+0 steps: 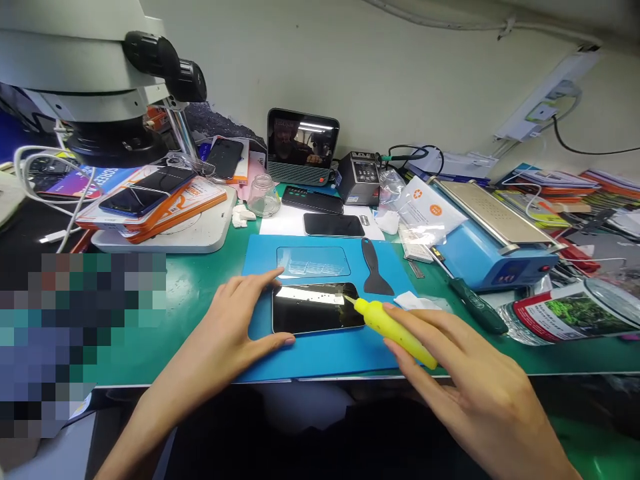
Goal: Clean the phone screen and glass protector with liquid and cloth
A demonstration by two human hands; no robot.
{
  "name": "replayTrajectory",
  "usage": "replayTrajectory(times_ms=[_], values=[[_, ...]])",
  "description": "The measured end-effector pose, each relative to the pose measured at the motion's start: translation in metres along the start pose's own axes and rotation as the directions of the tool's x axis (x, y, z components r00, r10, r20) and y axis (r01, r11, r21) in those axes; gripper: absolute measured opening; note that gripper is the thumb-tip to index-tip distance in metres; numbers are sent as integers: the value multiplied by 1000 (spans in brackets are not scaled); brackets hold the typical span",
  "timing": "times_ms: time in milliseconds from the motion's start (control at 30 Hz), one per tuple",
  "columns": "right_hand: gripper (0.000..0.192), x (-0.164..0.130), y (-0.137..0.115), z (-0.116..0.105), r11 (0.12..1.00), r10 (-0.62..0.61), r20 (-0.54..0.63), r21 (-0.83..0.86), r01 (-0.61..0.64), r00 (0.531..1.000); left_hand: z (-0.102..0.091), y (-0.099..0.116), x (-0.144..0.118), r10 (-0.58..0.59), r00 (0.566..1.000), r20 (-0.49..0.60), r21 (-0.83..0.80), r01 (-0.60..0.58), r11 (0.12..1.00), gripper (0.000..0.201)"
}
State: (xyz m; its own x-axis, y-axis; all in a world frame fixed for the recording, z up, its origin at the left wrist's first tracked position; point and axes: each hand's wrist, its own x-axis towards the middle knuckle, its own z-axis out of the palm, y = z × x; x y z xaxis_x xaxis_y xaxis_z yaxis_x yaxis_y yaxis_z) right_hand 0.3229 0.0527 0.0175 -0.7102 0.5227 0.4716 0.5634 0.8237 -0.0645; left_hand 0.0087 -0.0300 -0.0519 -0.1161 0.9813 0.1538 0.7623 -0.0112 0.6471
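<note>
A phone lies flat, screen up, on a blue mat, with small drops scattered on its glossy glass. My left hand grips its left end, thumb along the near edge and fingers at the far edge. In my right hand is a yellow squeeze bottle, tilted so that its thin nozzle points down at the right part of the screen. Whether the tip touches the glass I cannot tell. Just behind the phone lies a clear screen protector with whitish streaks. A dark plastic scraper rests to its right.
A microscope overhangs stacked boxes at left. Another phone, a glass jar and a smart display stand farther back. To the right are a blue heating plate, a green-handled tool and a lying plastic jar.
</note>
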Motion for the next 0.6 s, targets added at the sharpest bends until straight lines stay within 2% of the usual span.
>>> replayTrajectory(times_ms=[100, 267, 333, 600], values=[[36, -2, -6, -1, 1000, 5, 4, 5, -5, 1000, 1, -1, 1, 4, 1000, -2, 11, -4, 1000, 82], [35, 9, -36, 8, 995, -37, 32, 99, 34, 999, 1, -2, 0, 39, 999, 1, 36, -39, 999, 85], [36, 11, -40, 9, 992, -49, 30, 116, 45, 998, 1, -2, 0, 43, 999, -10, 44, -42, 998, 83], [37, -26, -6, -5, 998, 46, -4, -31, -46, 999, 1, -4, 0, 27, 1000, -14, 53, -26, 998, 81]])
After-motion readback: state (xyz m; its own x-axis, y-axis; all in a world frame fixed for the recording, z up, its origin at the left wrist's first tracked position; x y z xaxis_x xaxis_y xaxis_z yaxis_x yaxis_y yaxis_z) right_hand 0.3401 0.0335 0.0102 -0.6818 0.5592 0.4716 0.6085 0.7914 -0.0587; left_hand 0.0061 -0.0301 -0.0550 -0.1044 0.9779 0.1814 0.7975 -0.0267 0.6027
